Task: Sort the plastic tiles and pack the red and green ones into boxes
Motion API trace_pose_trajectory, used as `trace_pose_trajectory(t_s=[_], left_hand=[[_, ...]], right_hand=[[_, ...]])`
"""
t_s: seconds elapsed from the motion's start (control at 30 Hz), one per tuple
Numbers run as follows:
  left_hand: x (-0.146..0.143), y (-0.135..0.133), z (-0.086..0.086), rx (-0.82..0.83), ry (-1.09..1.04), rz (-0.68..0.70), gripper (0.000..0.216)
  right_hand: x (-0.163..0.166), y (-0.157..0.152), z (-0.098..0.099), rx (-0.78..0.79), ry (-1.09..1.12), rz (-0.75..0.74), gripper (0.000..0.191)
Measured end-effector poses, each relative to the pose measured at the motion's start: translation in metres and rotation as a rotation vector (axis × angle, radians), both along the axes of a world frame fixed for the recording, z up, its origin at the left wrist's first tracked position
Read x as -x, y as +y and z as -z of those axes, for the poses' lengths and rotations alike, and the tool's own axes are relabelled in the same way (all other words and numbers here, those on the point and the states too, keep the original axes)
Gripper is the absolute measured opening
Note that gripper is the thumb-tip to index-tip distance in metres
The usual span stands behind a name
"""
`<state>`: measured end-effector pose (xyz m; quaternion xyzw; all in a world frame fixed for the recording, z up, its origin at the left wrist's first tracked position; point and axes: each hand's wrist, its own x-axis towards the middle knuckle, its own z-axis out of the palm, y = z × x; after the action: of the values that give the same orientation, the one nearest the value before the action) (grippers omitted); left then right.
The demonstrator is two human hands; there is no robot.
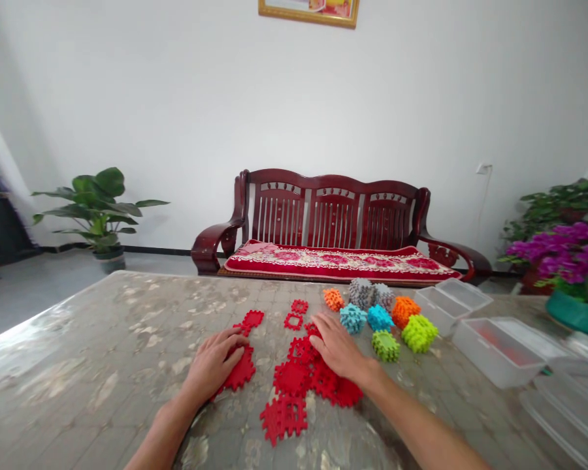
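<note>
Several flat red interlocking plastic pieces (291,377) lie spread on the marbled table (93,365) in front of me. My left hand (216,362) rests palm down on a red piece (240,371) at the left of the spread, fingers stretched out. My right hand (336,347) lies flat over the red pieces in the middle, fingers extended. Just right of it stand several assembled cubes: grey (362,292), orange (404,311), blue (379,318), teal (353,318) and green (419,332).
Clear plastic boxes (492,351) and lids sit along the table's right side. A potted purple-flowered plant (571,258) stands at the right edge. Beyond the table are a red wooden bench (330,228) and a green floor plant (98,209).
</note>
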<state>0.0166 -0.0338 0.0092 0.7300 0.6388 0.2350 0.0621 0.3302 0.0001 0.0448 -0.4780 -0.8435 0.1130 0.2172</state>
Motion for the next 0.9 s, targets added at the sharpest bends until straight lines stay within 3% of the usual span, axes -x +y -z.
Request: trace_pose_trajectory(t_s=[0.1, 0.2, 0.3, 0.43, 0.6, 0.8, 0.9], left_hand=[[-0.004, -0.001, -0.006, 0.024, -0.112, 0.080, 0.030], [-0.009, 0.001, -0.015, 0.126, -0.290, 0.199, 0.037], [-0.013, 0.008, -0.021, 0.161, -0.358, 0.159, 0.041], [-0.023, 0.025, -0.026, 0.055, -0.257, 0.109, 0.041], [-0.059, 0.063, -0.032, 0.076, 0.029, 0.095, 0.047], [-0.109, 0.116, -0.030, 0.180, 0.159, 0.219, 0.056], [-0.119, 0.126, -0.025, 0.227, 0.190, 0.285, 0.055]], right_hand=[[0.015, -0.002, 0.013, 0.016, -0.084, 0.099, 0.044], [0.025, -0.004, 0.016, 0.061, -0.047, 0.076, 0.044], [0.025, -0.009, 0.013, 0.078, 0.037, 0.040, 0.045], [0.005, -0.015, 0.017, 0.054, 0.097, 0.155, 0.046], [-0.009, -0.024, 0.042, 0.088, 0.137, 0.226, 0.049], [0.006, -0.035, 0.050, 0.060, 0.379, 0.159, 0.044], [0.002, -0.035, 0.049, -0.064, 0.573, 0.263, 0.033]])
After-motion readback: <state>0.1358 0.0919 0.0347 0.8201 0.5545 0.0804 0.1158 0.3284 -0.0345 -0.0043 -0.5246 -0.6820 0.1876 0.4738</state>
